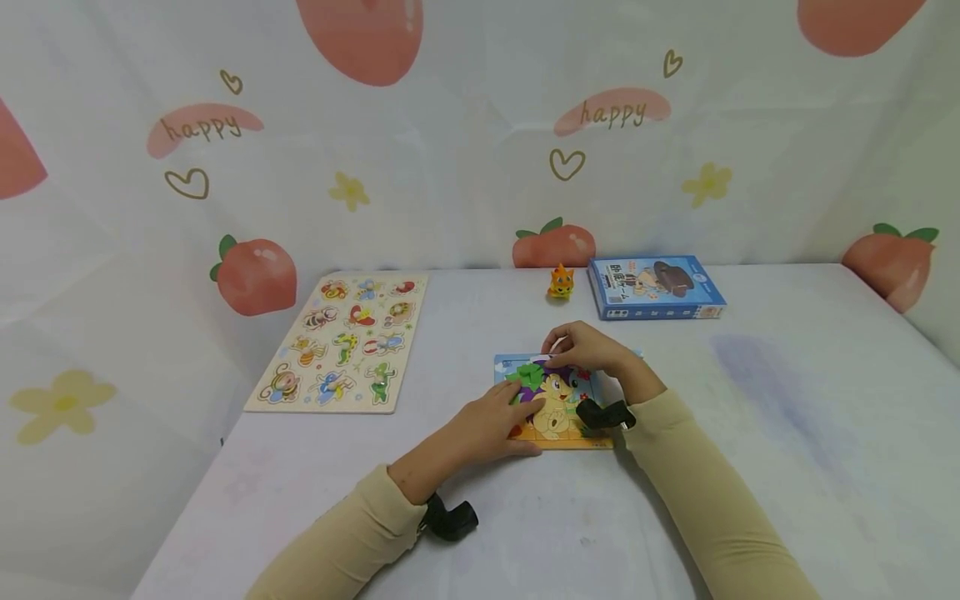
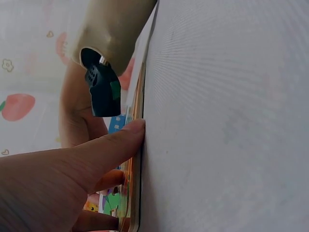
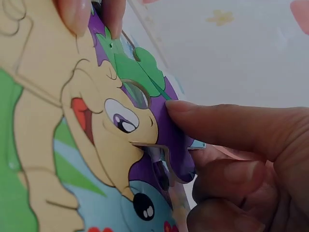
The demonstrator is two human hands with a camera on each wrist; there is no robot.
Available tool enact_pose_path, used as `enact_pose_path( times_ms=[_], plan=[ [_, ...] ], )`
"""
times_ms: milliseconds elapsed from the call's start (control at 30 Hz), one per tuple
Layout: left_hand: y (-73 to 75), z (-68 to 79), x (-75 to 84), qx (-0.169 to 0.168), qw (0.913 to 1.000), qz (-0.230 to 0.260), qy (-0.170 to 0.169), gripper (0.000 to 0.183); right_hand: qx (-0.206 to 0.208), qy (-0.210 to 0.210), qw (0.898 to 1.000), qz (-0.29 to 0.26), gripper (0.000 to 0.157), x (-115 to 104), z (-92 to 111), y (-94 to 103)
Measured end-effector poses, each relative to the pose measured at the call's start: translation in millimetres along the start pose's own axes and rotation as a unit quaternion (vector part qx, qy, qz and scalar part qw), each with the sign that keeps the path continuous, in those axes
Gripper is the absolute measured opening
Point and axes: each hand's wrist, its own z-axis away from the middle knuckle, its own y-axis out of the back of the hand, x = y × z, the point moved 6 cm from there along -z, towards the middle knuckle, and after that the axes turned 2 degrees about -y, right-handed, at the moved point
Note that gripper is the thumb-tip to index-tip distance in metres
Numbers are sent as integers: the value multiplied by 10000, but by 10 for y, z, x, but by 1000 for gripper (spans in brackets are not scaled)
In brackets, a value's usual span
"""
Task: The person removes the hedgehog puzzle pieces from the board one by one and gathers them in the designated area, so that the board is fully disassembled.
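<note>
A small jigsaw board point(image 1: 577, 443) with a cartoon hedgehog picture lies flat on the table in the head view. Between the thumb and curled fingers of my right hand point(image 1: 588, 348) is a purple and green puzzle piece point(image 3: 176, 128), pinched at the board's far edge and tilted up from the picture, with gaps showing beside it. My left hand point(image 1: 483, 425) rests on the board's left side, its fingers spread over the picture. In the left wrist view the left thumb point(image 2: 108, 147) lies along the board's near edge.
A wooden peg board point(image 1: 386, 392) with insect pictures lies at the left. Toward the back stand a small orange toy figure point(image 1: 561, 283) and a blue box point(image 1: 656, 287). A printed cloth point(image 1: 457, 167) hangs behind the table.
</note>
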Motion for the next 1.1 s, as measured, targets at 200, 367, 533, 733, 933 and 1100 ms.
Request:
enact_pose_path(
  times_ms=[200,367,533,733,933,1100],
  plan=[
    [-8,-4,10,-38,10000,7,-14,68,246,-225,9994,-35,23,33,8,71],
    [-16,0,-4,-78,9999,14,117,68,470,-362,9982,-51,25,37,44,180],
    [-14,-7,-7,-65,9999,87,124,68,623,-434,9968,-231,27,101,133,331],
    [-14,-2,-10,-60,9998,73,151,69,800,-644,9941,-363,31,214,271,521],
    [-14,16,-4,9,9999,65,135,69,909,-569,9932,-444,34,315,403,699],
    [-18,10,2,5,10000,22,92,69,1027,-599,9921,-400,38,407,541,846]
  ],
)
